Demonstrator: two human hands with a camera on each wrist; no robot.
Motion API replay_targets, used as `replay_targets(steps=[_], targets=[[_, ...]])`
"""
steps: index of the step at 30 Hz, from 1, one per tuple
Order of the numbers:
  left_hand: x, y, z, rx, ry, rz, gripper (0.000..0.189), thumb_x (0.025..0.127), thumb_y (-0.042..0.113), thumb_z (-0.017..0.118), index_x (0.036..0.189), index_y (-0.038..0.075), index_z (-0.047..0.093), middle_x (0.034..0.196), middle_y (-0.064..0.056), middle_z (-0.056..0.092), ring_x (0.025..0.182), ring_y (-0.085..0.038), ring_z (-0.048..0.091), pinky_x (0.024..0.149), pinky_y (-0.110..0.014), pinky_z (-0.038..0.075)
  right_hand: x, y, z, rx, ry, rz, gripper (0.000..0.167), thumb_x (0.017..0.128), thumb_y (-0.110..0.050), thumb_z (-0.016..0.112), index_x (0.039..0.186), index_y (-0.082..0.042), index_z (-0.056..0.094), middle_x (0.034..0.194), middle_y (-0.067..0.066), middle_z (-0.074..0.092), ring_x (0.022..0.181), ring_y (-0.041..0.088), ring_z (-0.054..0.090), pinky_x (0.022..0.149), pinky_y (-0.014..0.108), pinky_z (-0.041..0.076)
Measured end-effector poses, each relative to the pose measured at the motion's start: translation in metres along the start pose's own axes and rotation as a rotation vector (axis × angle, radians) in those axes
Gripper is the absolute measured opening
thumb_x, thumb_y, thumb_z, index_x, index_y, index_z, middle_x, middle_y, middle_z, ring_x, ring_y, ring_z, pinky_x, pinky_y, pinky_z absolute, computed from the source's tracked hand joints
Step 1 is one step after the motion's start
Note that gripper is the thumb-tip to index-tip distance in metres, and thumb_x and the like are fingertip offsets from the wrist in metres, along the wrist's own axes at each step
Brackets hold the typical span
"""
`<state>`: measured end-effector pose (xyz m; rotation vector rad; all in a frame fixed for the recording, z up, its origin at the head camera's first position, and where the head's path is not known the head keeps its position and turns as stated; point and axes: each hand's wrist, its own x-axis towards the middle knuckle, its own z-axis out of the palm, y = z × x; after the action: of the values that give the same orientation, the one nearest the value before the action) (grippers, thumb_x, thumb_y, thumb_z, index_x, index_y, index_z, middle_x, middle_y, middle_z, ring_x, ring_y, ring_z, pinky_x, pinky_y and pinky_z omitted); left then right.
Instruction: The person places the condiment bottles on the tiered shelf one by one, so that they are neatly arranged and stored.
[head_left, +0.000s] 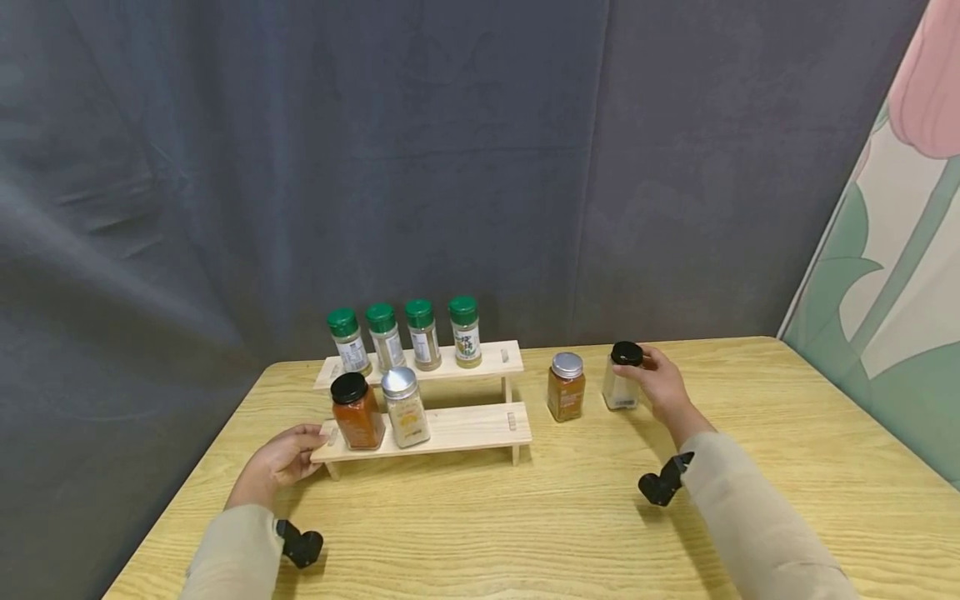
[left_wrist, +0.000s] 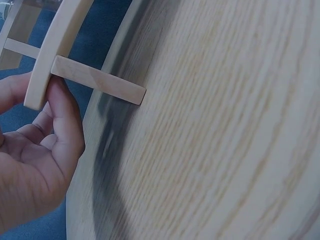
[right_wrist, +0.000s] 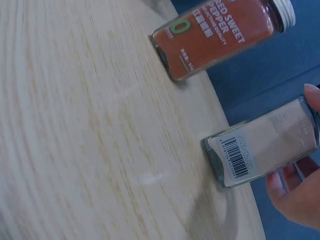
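Observation:
My left hand pinches the left end of the lower board of a two-tier wooden spice rack; in the left wrist view its fingers are at the board beside a rack leg. On that board stand a black-capped jar of red-orange spice and a silver-capped jar of pale spice. At the right, my right hand holds a black-capped glass spice jar near its cap, its barcode facing the right wrist camera. Left of it stands a silver-capped jar labelled red sweet pepper.
Several green-capped spice bottles line the rack's upper board. The wooden table reaches back to a dark grey curtain. A panel with a painted tulip borders the right side.

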<state>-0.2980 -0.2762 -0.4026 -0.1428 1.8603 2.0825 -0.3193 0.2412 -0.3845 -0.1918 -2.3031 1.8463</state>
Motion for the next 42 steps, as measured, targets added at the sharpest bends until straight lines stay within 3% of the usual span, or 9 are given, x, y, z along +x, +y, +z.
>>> replay_targets(steps=[8, 14, 20, 22, 35, 42], targets=[[-0.001, -0.002, 0.000, 0.000, 0.003, -0.013, 0.030, 0.086, 0.000, 0.042, 0.112, -0.008, 0.028, 0.075, -0.003, 0.055, 0.064, -0.009, 0.055, 0.055, -0.019, 0.044, -0.018, -0.007, -0.003, 0.004, 0.005, -0.011, 0.063, 0.080, -0.025, 0.062, 0.126, 0.004, 0.031, 0.124, 0.024, 0.033, 0.110, 0.032, 0.034, 0.089, 0.043, 0.030], [-0.002, -0.001, -0.003, 0.013, 0.011, -0.001, 0.029, 0.087, 0.001, 0.043, 0.111, -0.007, 0.030, 0.076, -0.002, 0.054, 0.065, -0.008, 0.055, 0.056, -0.019, 0.044, -0.027, -0.022, -0.003, 0.025, 0.014, -0.037, 0.063, 0.078, -0.028, 0.063, 0.125, 0.002, 0.033, 0.117, 0.015, 0.039, 0.102, 0.022, 0.039, 0.086, 0.037, 0.032], [-0.007, 0.000, -0.002, 0.020, 0.014, -0.007, 0.030, 0.087, 0.000, 0.041, 0.113, -0.008, 0.027, 0.076, -0.001, 0.054, 0.065, -0.008, 0.055, 0.056, -0.019, 0.043, -0.038, -0.039, -0.001, 0.115, 0.010, -0.063, 0.042, 0.076, -0.023, 0.067, 0.111, -0.015, 0.046, 0.096, -0.006, 0.046, 0.089, 0.007, 0.042, 0.080, 0.029, 0.032], [-0.007, -0.001, -0.001, 0.014, 0.005, -0.009, 0.032, 0.088, 0.000, 0.040, 0.114, -0.009, 0.025, 0.076, -0.001, 0.054, 0.066, -0.007, 0.055, 0.056, -0.019, 0.042, -0.042, -0.045, 0.000, 0.140, 0.002, -0.075, 0.036, 0.075, -0.021, 0.067, 0.105, -0.020, 0.048, 0.092, -0.009, 0.048, 0.089, 0.007, 0.043, 0.079, 0.027, 0.032], [-0.002, -0.002, 0.000, 0.013, 0.015, -0.012, 0.030, 0.087, -0.001, 0.039, 0.113, -0.009, 0.026, 0.073, -0.002, 0.055, 0.061, -0.007, 0.054, 0.053, -0.017, 0.042, -0.077, -0.074, 0.026, 0.300, -0.152, -0.131, 0.026, 0.076, -0.006, 0.064, 0.091, -0.024, 0.055, 0.087, -0.007, 0.052, 0.086, 0.009, 0.047, 0.078, 0.028, 0.035], [-0.004, 0.003, 0.005, 0.027, 0.018, -0.008, 0.033, 0.086, 0.000, 0.040, 0.114, -0.009, 0.025, 0.076, -0.002, 0.053, 0.063, -0.008, 0.054, 0.056, -0.018, 0.043, -0.087, -0.076, 0.045, 0.289, -0.239, -0.123, 0.028, 0.076, -0.005, 0.064, 0.100, -0.015, 0.054, 0.092, -0.003, 0.053, 0.088, 0.012, 0.049, 0.080, 0.033, 0.035]])
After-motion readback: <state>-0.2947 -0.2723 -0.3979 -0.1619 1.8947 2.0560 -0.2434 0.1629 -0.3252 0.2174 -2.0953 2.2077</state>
